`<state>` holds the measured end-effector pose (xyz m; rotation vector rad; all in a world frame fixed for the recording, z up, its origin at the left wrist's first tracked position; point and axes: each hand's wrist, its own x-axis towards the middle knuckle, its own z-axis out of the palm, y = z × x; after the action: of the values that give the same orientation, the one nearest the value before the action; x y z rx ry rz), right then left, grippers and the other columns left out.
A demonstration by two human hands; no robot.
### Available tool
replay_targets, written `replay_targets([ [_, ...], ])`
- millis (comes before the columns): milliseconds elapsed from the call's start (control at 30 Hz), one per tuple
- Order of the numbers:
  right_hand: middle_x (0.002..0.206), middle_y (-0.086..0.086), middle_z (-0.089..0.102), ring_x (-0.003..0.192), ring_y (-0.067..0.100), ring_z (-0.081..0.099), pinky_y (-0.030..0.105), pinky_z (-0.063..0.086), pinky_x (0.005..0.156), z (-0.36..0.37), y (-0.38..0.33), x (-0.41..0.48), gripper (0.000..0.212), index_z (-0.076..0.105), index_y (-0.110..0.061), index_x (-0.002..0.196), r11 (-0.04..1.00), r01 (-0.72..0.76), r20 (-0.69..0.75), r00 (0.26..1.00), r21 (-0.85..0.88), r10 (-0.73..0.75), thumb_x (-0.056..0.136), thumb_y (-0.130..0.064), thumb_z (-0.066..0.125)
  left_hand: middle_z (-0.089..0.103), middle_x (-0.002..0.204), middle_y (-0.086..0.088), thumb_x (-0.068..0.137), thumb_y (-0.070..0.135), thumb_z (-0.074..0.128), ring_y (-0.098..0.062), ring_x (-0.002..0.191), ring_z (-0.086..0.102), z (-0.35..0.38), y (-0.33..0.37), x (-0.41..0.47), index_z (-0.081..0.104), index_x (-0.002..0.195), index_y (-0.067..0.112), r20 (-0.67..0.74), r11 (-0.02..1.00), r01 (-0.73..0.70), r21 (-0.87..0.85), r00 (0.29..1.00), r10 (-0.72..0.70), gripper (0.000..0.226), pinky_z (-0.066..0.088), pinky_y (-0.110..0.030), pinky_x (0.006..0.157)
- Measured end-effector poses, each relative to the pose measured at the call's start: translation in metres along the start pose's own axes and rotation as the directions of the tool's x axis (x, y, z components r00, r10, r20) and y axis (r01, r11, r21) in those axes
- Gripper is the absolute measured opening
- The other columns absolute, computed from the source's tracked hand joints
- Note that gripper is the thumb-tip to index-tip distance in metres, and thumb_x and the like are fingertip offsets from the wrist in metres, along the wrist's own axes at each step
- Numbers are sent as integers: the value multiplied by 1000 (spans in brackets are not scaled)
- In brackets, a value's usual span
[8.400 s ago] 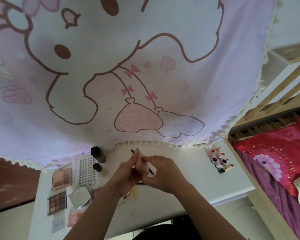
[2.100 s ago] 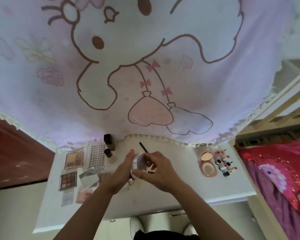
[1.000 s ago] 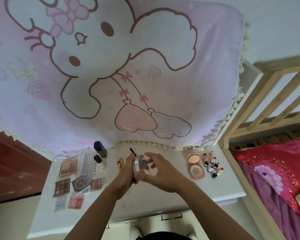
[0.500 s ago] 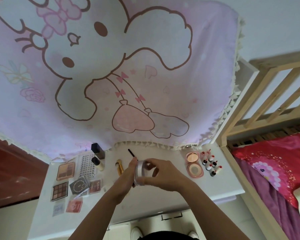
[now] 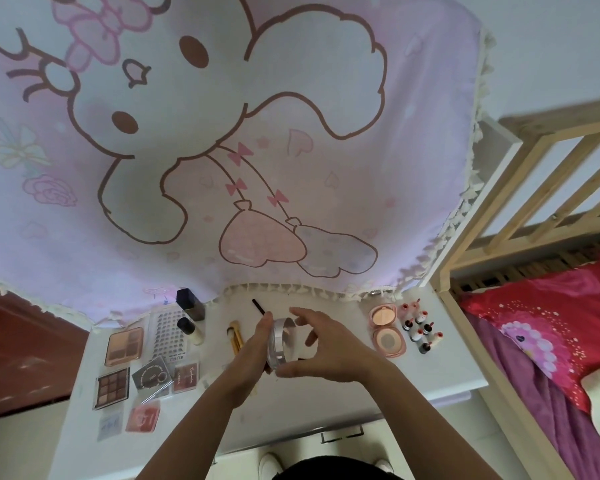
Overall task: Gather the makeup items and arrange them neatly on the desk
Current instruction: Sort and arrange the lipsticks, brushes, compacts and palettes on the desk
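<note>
Silver and see-through, the round jar point(image 5: 280, 341) is held up over the middle of the white desk point(image 5: 326, 403), between two hands. The left hand point(image 5: 253, 344) lies flat on the jar's left face, fingers straight. The right hand point(image 5: 329, 351) grips it, with the thumb under the near edge and the fingers bent over the far edge.

Far behind the jar lies a thin black stick point(image 5: 258, 306). Just left of the hands lie gold brushes point(image 5: 235, 337). More to the left stand a black-capped bottle point(image 5: 191, 329) and a dark square bottle point(image 5: 189, 304), next to a sheet of dots point(image 5: 168, 336). Two eye colour boxes point(image 5: 123, 346) point(image 5: 113, 388), a silver square box point(image 5: 152, 375) and a red box point(image 5: 186, 372) lie on the left side.

On the right lies an open pink compact point(image 5: 386, 329), with little red-topped bottles point(image 5: 420, 327) just beside it. A pink bunny cloth point(image 5: 222, 150) hangs behind the desk.
</note>
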<state>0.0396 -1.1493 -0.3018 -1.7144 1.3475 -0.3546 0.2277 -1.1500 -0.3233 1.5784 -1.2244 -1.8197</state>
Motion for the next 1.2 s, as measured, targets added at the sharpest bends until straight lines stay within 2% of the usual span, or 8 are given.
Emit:
replay_targets([
  [133,126,-11,62,100,6,62,32,54,91,6,1,5,87,46,-33,142,996,-90,7,996,27,90,72,-85,53,68,123,2,91,75,18,-13,119,59,2,0,2,62,127,33,8,1000,1,10,1000,-1,71,39,-39,110],
  [300,114,-21,60,92,1,59,21,54,81,0,5,2,73,53,-37,130,1000,29,-107,994,-6,-30,66,-62,78,68,101,-3,93,71,16,-11,89,58,7,-4,9,66,119,31,17,1000,-18,-8,1000,18,69,42,-28,85],
  [400,120,-22,50,99,0,54,18,50,82,-4,13,-2,76,46,-38,131,990,119,-147,981,-72,-128,64,-48,81,59,100,-26,92,69,25,-23,82,47,9,-7,16,66,118,22,26,987,1,-161,1000,3,69,39,-33,72],
  [500,123,-24,44,104,1,53,17,47,79,-8,29,-6,75,41,-40,128,994,102,-264,958,-44,-110,65,-38,81,61,94,-17,96,63,33,-25,77,45,3,-13,21,56,123,9,-54,920,65,-386,994,-93,64,37,-32,59],
  [633,127,-17,37,109,2,48,19,50,87,0,63,-4,92,29,-33,143,994,-78,-306,947,73,97,67,-31,81,68,72,-10,99,57,34,-25,71,51,-3,-19,21,56,104,14,-25,839,111,-533,989,-147,49,34,-34,59],
  [767,135,-5,39,121,14,48,27,47,100,39,105,2,99,28,-19,151,954,-287,-213,930,85,298,68,-29,80,63,84,-18,86,71,42,-22,67,50,-8,-31,22,57,113,12,-12,790,164,-590,977,-212,67,36,-31,58],
  [900,145,-5,43,132,14,43,25,34,107,81,127,3,98,32,-21,152,922,-386,-111,916,10,385,69,-42,80,63,99,-24,85,73,43,-21,65,50,-12,-43,22,54,126,12,18,754,215,-620,965,-260,74,38,-30,55],
  [1200,132,2,41,122,23,46,33,42,98,120,143,1,87,40,-24,144,863,-487,-232,862,-134,451,69,-53,74,65,120,-18,94,63,40,-32,90,64,-29,-63,26,54,135,14,45,719,258,-645,952,-302,66,45,-36,65],
])
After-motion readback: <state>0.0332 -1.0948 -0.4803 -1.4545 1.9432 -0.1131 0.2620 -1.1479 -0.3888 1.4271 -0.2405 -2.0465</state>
